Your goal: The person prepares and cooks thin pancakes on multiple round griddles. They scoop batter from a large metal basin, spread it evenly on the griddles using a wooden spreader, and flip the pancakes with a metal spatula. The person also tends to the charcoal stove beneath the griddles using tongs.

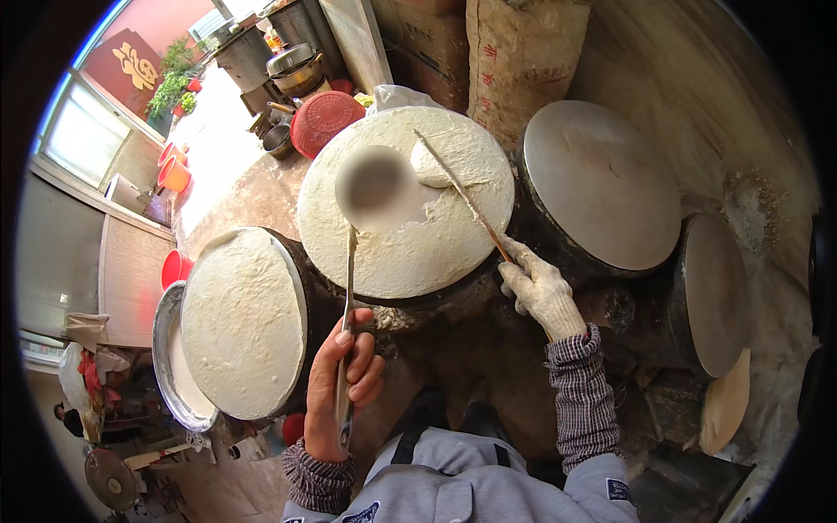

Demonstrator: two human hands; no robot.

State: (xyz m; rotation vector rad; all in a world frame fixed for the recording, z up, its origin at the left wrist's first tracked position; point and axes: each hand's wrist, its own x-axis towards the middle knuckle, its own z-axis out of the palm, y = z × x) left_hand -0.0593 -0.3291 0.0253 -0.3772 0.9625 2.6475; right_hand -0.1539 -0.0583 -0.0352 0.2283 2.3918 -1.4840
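Observation:
My bare left hand (346, 386) holds the metal handle of a long utensil (350, 274), whose far end meets a blurred round patch over the middle griddle. My right hand (541, 286), in a pale knit glove, grips a thin batter-coated stick (458, 186) that reaches slantwise over the same griddle. Pale batter (392, 268) covers most of this round griddle, with a thicker mound (451, 157) under the stick and a ragged bare spot beside it. On the left griddle lies a round sheet of pale batter (242, 327); a metal rim shows at its right edge.
Two bare round griddles (601, 183) (716, 294) stand at the right. A basin of pale liquid (180, 366) sits beyond the left griddle. A red plastic basket (325, 123), a dark pot (278, 140) and a woven sack (526, 59) are behind the middle griddle.

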